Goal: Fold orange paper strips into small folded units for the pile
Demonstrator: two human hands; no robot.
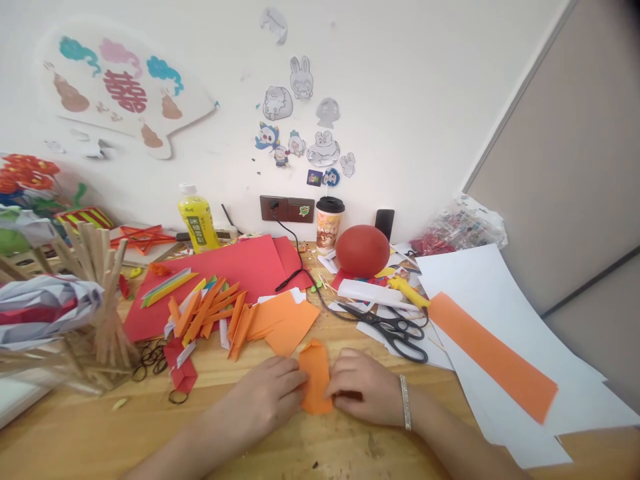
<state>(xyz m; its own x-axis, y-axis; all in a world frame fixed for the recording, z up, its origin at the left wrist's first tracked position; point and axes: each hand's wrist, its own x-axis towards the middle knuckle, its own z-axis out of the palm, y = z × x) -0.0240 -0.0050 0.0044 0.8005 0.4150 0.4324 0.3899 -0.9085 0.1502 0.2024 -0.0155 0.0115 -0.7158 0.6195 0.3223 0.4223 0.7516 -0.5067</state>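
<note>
A small piece of orange paper (pixel 315 380) stands between my hands at the front of the wooden table, its top end curled or folded over. On its left edge my left hand (pixel 274 392) has its fingers closed. My right hand (pixel 364 388), with a sparkly bracelet at the wrist, pinches the lower right edge. Just behind lie flat orange paper sheets (pixel 293 323). To their left is a pile of folded orange paper strips (pixel 213 310). Black scissors (pixel 390 330) rest behind my right hand.
White paper sheets (pixel 505 333) with a long orange strip (pixel 493 357) cover the right side. A red balloon (pixel 363 249), a lidded cup (pixel 329 227), a yellow glue gun (pixel 407 293) and a yellow drink bottle (pixel 197 220) stand or lie farther back. Wooden sticks (pixel 107 300) crowd the left.
</note>
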